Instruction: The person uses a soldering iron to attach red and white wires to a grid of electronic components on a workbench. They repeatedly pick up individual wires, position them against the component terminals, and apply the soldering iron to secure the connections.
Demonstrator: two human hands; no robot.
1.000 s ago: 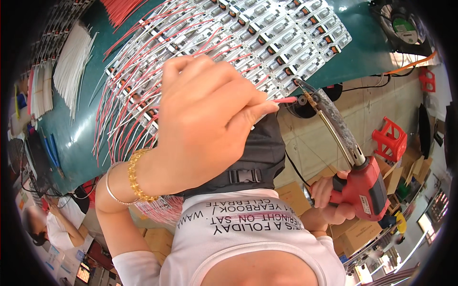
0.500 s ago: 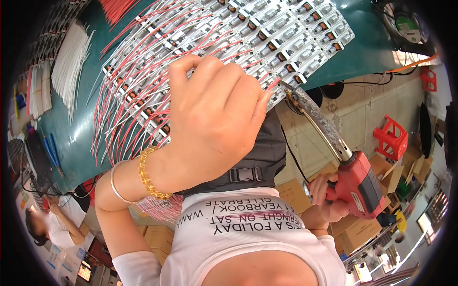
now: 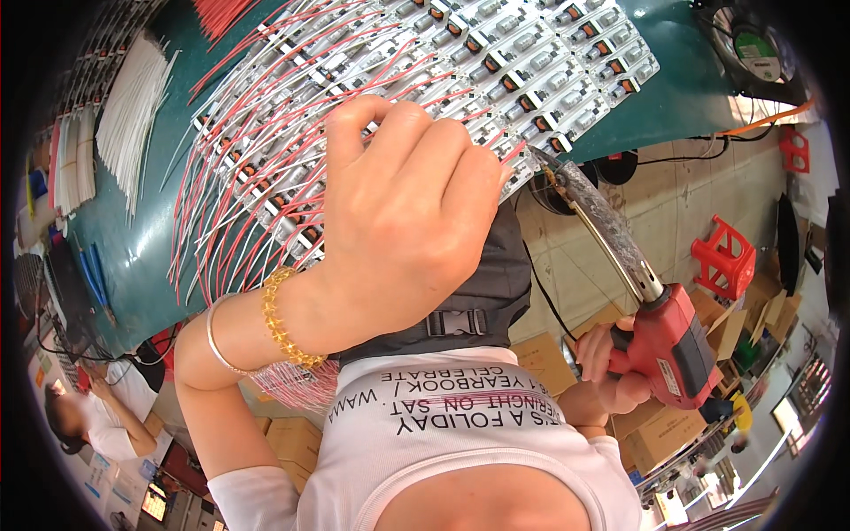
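Note:
My left hand [image 3: 398,212] is raised over the green table [image 3: 682,97], fingers curled and pinching a thin red wire [image 3: 512,152] at the near edge of a panel of small circuit boards [image 3: 522,53]. Red and white wires [image 3: 257,150] fan out from those boards toward me. My right hand [image 3: 602,363] grips the handle of a red soldering gun [image 3: 664,345]. Its long metal barrel [image 3: 593,212] points up and left, with the tip close to my left fingertips at the board edge.
Bundles of white wires [image 3: 133,106] and red wires [image 3: 221,13] lie at the table's left. A fan [image 3: 753,49] sits at the far right. A red plastic stool [image 3: 726,257] and cardboard boxes [image 3: 673,434] stand on the floor. Another person [image 3: 88,416] sits lower left.
My left hand moved up and forward over the boards, its fingertips now at the board edge. The soldering gun tip followed, rising toward the same spot.

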